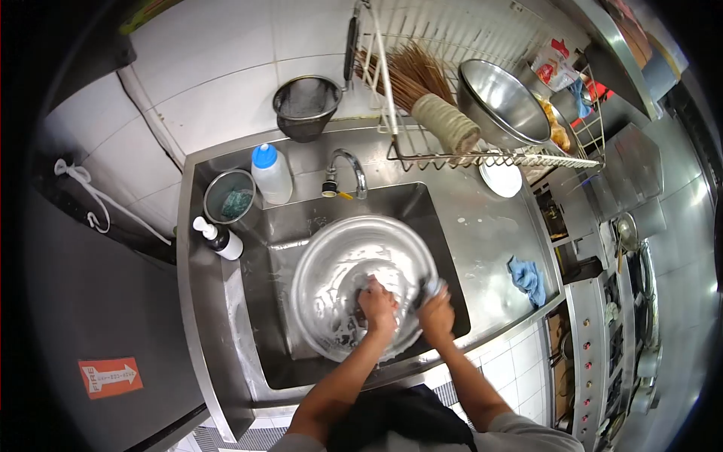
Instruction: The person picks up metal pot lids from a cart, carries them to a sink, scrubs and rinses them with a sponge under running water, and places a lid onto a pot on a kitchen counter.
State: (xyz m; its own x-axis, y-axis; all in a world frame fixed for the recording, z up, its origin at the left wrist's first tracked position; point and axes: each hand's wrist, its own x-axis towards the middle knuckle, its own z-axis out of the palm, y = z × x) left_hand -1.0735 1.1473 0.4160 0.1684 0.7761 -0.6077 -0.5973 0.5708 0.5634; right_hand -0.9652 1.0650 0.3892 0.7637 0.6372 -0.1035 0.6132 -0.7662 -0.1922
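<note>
A large round metal basin sits in the sink, its inside wet and shiny. Within it, my left hand presses down near the middle with curled fingers. Whatever those fingers hold, if anything, is hidden beneath them. At the basin's right side my right hand is closed around the rim. A small grey, blurred shape shows beside its fingers, too unclear to name. Behind the basin stands the curved faucet, with a yellow lever near its base.
Left of the faucet stand a white bottle with a blue cap, a metal pot holding a green scrubber, and a pump bottle. A blue cloth lies on the right counter. Above hangs a wire rack with bowls and a brush.
</note>
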